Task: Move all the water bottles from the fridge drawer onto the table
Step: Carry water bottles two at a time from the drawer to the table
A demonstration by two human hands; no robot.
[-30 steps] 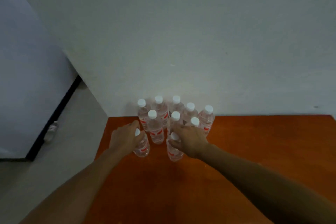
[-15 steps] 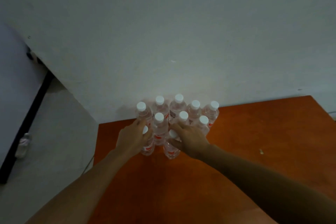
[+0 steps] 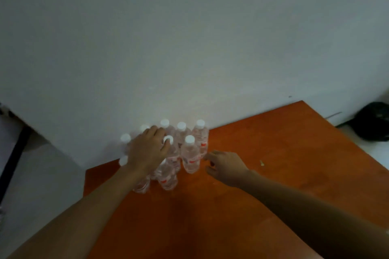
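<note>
Several clear water bottles (image 3: 190,156) with white caps and red labels stand clustered at the back left of the orange-brown table (image 3: 273,174), against the white wall. My left hand (image 3: 147,152) lies over the tops of the left bottles, fingers spread across the caps, thumb beside one cap (image 3: 168,139); it hides the bottles beneath it. My right hand (image 3: 225,167) hovers just right of the cluster, fingers loosely curled, apart from the nearest bottle and holding nothing. The fridge drawer is out of view.
A white wall (image 3: 189,48) rises directly behind the bottles. The table's left edge (image 3: 85,183) drops to a pale floor. A small light scrap (image 3: 261,162) lies on the table. A black bag-like object (image 3: 373,121) sits on the floor at far right.
My right hand has let go of the front bottle and drawn back to the right. My left hand has risen from the front-left bottle onto caps farther back. The view has swung right.
</note>
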